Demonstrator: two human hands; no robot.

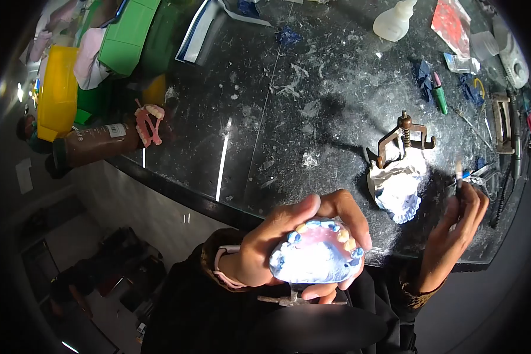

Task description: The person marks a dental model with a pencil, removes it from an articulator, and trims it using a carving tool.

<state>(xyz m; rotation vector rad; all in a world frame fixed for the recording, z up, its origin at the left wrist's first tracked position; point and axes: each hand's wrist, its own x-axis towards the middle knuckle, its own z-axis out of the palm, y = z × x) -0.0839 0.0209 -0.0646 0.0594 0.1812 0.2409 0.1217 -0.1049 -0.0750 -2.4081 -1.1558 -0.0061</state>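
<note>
My left hand is wrapped round a pale blue dental cast, which has a pink plate and several yellowish teeth along its arch. Metal parts of an articulator show under the cast. At the right, my right hand has its fingers closed on a slim tool with a pale upper end, held upright. Between and beyond the hands, a second white and bluish cast lies on the bench, attached to a brown metal articulator frame.
The dark, dusty bench bears a brown bottle, pink denture pieces, green and yellow bins, a white squeeze bottle, a green-handled tool and a handheld device. A person is low at left.
</note>
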